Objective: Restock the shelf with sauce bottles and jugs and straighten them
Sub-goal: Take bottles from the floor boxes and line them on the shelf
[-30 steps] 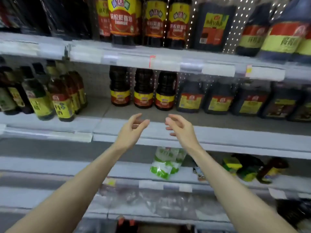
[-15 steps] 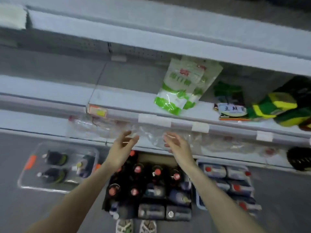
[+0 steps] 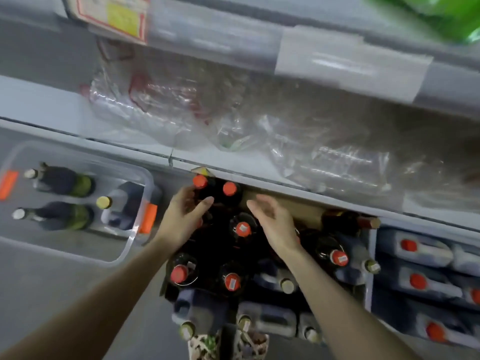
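- Dark glass sauce bottles with red caps (image 3: 242,228) stand upright in a brown cardboard box (image 3: 285,209) on the floor, below the grey bottom shelf (image 3: 259,175).
- Left hand (image 3: 181,222): fingers spread wide around the rear-left bottle (image 3: 200,181); contact cannot be determined.
- Right hand (image 3: 276,227): fingers relaxed and wide, holding nothing, above the box.
- Grey plastic jugs with red caps (image 3: 420,250) sit just right of the box.
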Available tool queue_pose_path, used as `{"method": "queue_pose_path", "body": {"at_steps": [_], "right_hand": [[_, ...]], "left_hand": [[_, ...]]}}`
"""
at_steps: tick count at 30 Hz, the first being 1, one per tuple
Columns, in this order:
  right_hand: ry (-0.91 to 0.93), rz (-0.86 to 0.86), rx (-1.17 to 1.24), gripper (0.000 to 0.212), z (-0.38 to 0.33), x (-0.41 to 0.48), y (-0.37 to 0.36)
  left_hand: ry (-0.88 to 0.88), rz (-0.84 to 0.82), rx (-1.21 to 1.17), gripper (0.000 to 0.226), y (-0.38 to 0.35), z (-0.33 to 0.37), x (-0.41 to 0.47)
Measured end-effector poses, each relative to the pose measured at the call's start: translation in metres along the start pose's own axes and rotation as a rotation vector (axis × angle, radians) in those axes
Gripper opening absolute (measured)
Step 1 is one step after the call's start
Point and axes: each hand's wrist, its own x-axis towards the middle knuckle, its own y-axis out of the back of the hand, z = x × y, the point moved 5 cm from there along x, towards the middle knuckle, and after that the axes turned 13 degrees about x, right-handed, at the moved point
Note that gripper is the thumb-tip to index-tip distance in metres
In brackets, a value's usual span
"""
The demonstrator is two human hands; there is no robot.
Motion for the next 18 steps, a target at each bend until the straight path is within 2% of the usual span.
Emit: {"method": "queue_pose_path", "body": {"at_steps": [3,6,10,13,18], "right_hand": [[0.011,-0.063,-0.015,0.045,0.031,0.041,-0.018],[0.050,-0.153,-0.015,0.037,0.053,0.076,-0.034],[0.120,-0.263,-0.088,0.042,0.074,0.111,-0.048],[0.154,-0.304,-0.134,0.039,0.088,0.128,-0.059],[0.221,-0.330,-0.161,0.024,0.097,0.142,-0.067]], "left_hand": [[-0.033,-0.009,-0.033,0.038,-0.012,-0.035,0.039],[-0.101,-0.020,-0.010,0.045,-0.022,-0.063,0.075],[-0.187,-0.071,0.018,0.049,-0.027,-0.092,0.111],[-0.273,-0.064,0.052,0.041,-0.031,-0.103,0.125],[-0.309,-0.036,0.088,0.020,-0.033,-0.118,0.151]]}}
